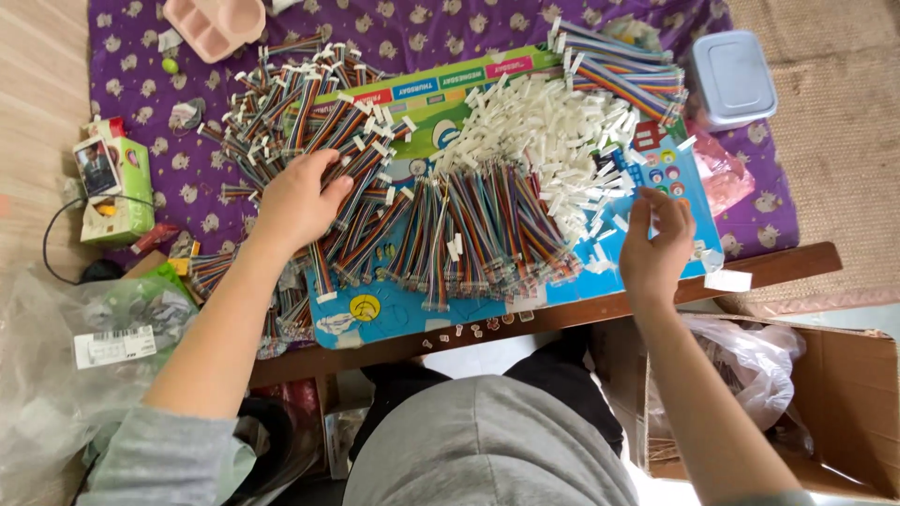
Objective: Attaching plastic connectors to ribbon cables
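My left hand (302, 199) lies flat on a heap of short rainbow ribbon cables (309, 112) with white plugs, fingers spread over them. A neater row of the same cables (469, 234) lies in the middle of the colourful board (375, 314). My right hand (656, 248) hovers at the right edge of a pile of small white plastic connectors (553, 131), fingers curled with a small white piece pinched at the tips. More cables (623, 70) lie at the far right.
A purple patterned cloth (159, 150) covers the low wooden table (769, 267). A pink tray (214, 23) sits at the back left, a pale lidded box (731, 75) at the back right, a green carton (112, 187) on the left. Plastic bags (56, 375) and a cardboard box (844, 403) flank me.
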